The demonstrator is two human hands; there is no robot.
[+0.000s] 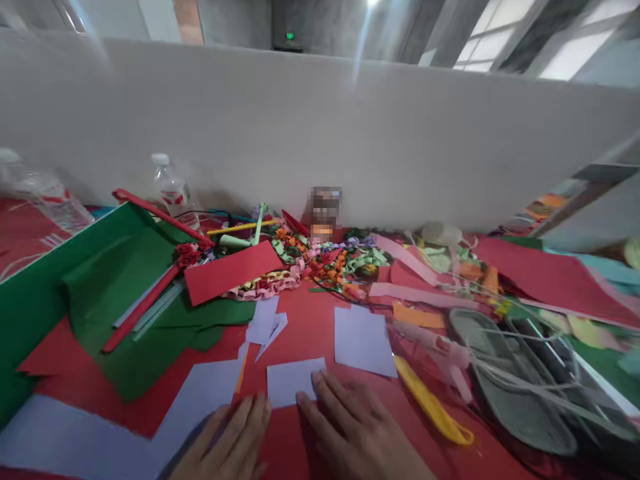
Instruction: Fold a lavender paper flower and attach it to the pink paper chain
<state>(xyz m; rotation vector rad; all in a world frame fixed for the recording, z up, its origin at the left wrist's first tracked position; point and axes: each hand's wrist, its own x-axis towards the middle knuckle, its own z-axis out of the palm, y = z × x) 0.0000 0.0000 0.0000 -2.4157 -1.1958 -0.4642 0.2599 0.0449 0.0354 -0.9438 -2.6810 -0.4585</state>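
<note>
A small lavender paper rectangle (293,381) lies flat on the red tabletop in front of me. My right hand (355,427) rests with its fingers stretched out, the fingertips touching that paper's right edge. Just left of the paper is my left hand (227,437), palm down with straight fingers, over the edge of a large lavender sheet (200,387). Another lavender piece (364,341) lies beyond my right hand, and a folded lavender scrap (263,321) lies further back. A yellow craft knife (430,403) is to the right.
Paper chains (325,263) heap up at the back against a pale partition (300,133). A pink glue gun (440,350) and a grey sandal-like object (515,387) with cords stand right. Green sheets (120,293), a red strip (233,270) and a water bottle (173,187) occupy the left.
</note>
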